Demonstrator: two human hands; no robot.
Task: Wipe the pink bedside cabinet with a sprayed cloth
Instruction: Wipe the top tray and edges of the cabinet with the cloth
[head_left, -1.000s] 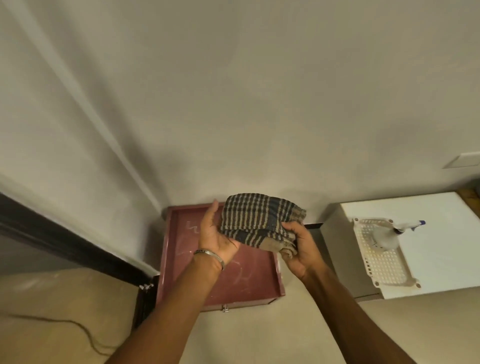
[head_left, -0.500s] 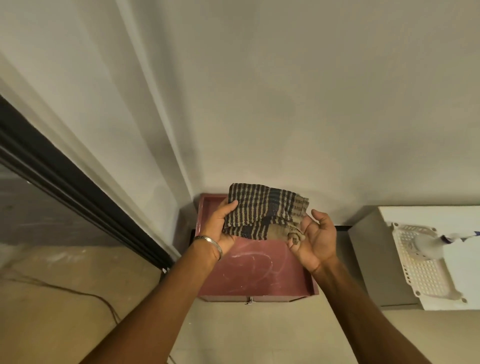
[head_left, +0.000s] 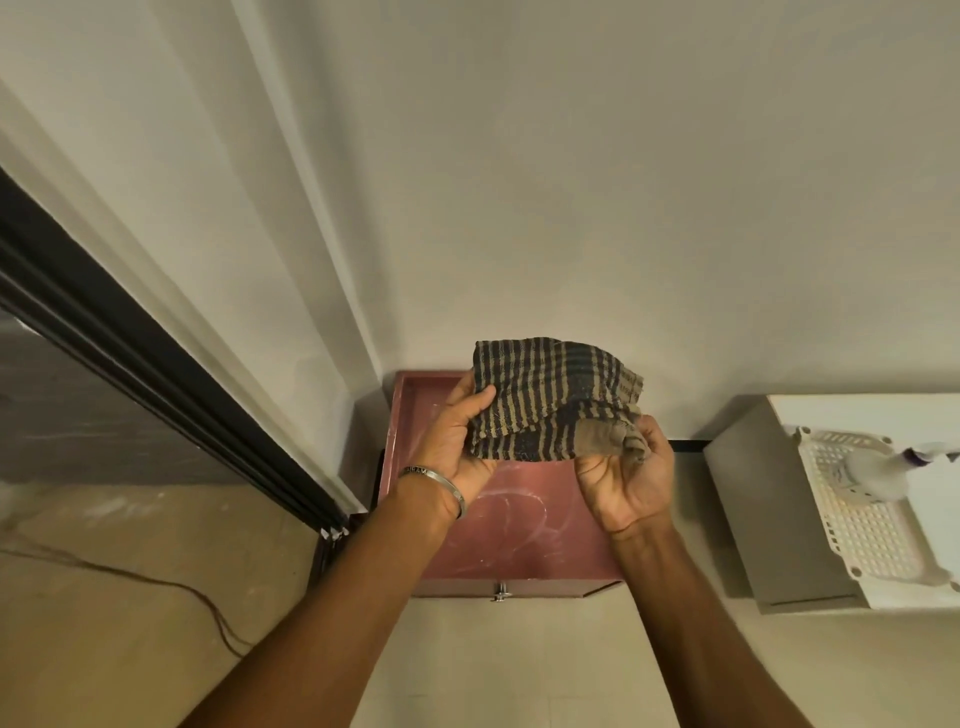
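Step in hand looked like readying the cloth (head_left: 550, 395): folding or bunching it into a pad, held in the air above the cabinet (head_left: 519, 535), not touching its top. Wiping not yet begun. White smears and swirls showed on the pink top.

Left hand (head_left: 457, 441): palm up, fingers loosely curled, thumb pressed onto the striped cloth's left edge, pinching it against the fingers beneath.

Right hand (head_left: 623, 478): palm up, half cupped, fingers curled round the plain tan corner of the cloth, gathering it. Grip looked light.

Cabinet stood against the wall in the corner, a small knob on its front edge. A spray bottle (head_left: 878, 467), blurred, lay in a white basket (head_left: 862, 525) on a white unit to the right, well apart from both hands.

Whether the cloth was already damp could not be told. If dry, the next move called for freeing the right hand to fetch the bottle; if sprayed, lowering the pad flat onto the top.
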